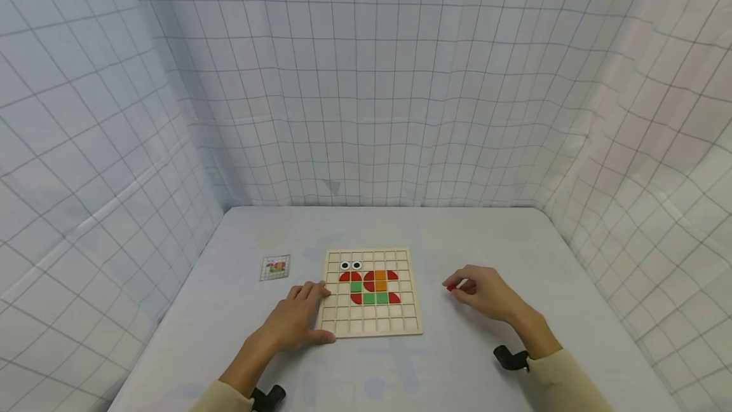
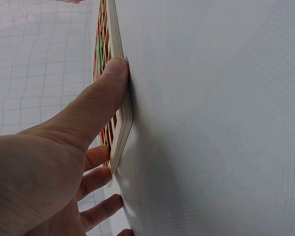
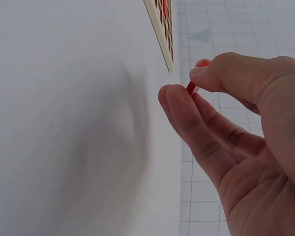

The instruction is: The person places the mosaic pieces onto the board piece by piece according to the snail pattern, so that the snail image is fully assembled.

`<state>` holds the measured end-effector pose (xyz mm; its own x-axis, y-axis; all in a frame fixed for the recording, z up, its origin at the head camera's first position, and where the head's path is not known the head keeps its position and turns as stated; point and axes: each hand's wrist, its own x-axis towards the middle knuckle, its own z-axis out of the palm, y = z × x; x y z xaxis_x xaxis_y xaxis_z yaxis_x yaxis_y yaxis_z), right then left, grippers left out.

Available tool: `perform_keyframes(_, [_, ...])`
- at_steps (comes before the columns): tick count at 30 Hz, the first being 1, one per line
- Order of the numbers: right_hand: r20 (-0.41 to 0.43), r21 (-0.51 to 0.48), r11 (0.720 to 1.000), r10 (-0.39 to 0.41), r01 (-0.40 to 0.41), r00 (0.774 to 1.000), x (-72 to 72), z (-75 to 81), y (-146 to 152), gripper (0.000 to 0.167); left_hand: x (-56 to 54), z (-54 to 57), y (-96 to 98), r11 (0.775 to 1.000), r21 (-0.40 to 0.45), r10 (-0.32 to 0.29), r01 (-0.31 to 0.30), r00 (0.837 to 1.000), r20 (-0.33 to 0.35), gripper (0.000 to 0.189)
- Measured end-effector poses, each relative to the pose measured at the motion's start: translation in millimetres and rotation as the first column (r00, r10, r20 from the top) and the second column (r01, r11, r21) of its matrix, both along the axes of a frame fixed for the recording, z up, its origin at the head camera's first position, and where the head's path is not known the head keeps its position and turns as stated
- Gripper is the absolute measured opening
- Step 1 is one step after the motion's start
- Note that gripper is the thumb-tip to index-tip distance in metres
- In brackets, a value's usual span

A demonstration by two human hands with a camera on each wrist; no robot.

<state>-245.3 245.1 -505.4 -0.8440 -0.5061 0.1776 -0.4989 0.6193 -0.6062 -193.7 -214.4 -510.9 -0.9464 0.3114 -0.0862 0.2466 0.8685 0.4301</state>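
A wooden grid board (image 1: 374, 327) lies flat on the table. Red quarter-round pieces (image 1: 394, 298), green squares (image 1: 368, 298), orange squares (image 1: 380, 280) and two eye pieces (image 1: 357, 265) sit in its cells. My left hand (image 1: 294, 320) rests at the board's near left corner, thumb against the front edge and fingertips along the left side, also seen in the left wrist view. Right of the board, my right hand (image 1: 483, 291) pinches a small red piece (image 3: 191, 87) between thumb and fingers, above the table. Its exact shape is mostly hidden by the fingertips.
A small picture card (image 1: 276, 267) with a gridded coloured figure lies left of the board. The white table (image 1: 486, 234) is enclosed by checked curtains (image 1: 389, 81) at the back and both sides. Black wrist mounts (image 1: 511, 358) sit under the sleeves.
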Motion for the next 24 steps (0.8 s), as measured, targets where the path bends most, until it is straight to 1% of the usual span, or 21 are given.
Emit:
perform_keyframes(3, [0.014, -0.002, 1.0, 0.014, -0.014, 1.0, -4.7, -0.7, -7.4, 0.019, -0.5, -1.3, -0.9, 1.0, -0.002, 0.002, -0.002, 1.0, 0.0, 0.1])
perform_keyframes(8, [0.037, 0.011, 1.0, 0.004, -0.005, 0.999, -12.0, -2.5, -17.2, 0.018, -1.2, -5.6, -1.3, 1.0, -0.009, 0.003, -0.003, 1.0, -0.004, 0.101])
perform_keyframes(14, [0.003, 0.032, 0.999, 0.015, -0.015, 1.0, -20.9, -3.6, -33.3, 0.015, -1.6, -4.5, -2.0, 1.0, 0.001, 0.002, -0.002, 1.0, -0.001, 0.103])
perform_keyframes(19, [0.002, 0.026, 0.999, 0.027, -0.027, 1.0, -25.2, -4.5, -47.2, 0.015, -1.1, -4.3, -1.2, 1.0, -0.006, 0.015, -0.015, 1.0, 0.01, 0.101])
perform_keyframes(24, [-0.011, 0.014, 0.998, 0.06, -0.06, 0.998, -30.8, -5.1, -57.9, 0.018, -0.3, -4.1, -0.4, 1.0, -0.007, 0.022, -0.021, 1.0, 0.008, 0.101])
